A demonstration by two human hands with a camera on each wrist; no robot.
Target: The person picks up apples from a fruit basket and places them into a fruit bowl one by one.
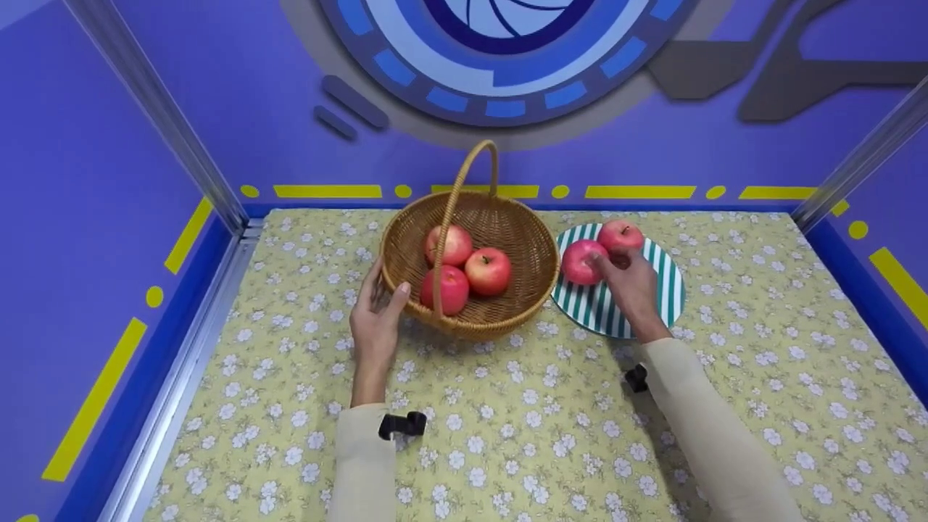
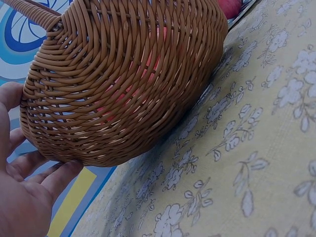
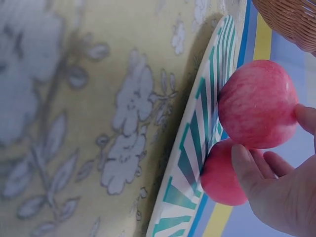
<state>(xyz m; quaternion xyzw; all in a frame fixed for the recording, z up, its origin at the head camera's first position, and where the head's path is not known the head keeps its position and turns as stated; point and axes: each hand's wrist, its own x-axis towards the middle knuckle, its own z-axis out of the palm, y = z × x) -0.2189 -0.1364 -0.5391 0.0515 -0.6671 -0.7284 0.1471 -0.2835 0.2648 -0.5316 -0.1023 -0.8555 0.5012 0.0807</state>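
Observation:
My left hand (image 1: pixel 373 326) holds the near-left side of a brown wicker basket (image 1: pixel 528 250), thumb at the rim and fingers against the outer weave (image 2: pixel 123 94). Three red apples lie inside, one of them a yellowish-red apple (image 1: pixel 488 271). To the right, my right hand (image 1: pixel 634 290) grips a pinkish-red apple (image 1: pixel 580 262) on a round plate (image 1: pixel 670 293) with green and white stripes. In the right wrist view, thumb and fingers are on opposite sides of this apple (image 3: pixel 257 103). Behind it on the plate sits another red apple (image 1: pixel 620 233), partly covered by my hand in the right wrist view.
A yellow floral cloth (image 1: pixel 493 435) covers the table. The basket's tall arched handle (image 1: pixel 455 188) rises over the apples. Blue-purple panels (image 1: pixel 239 87) with yellow marks stand at the back and both sides. Black clips (image 1: pixel 402 425) sit at both wrists.

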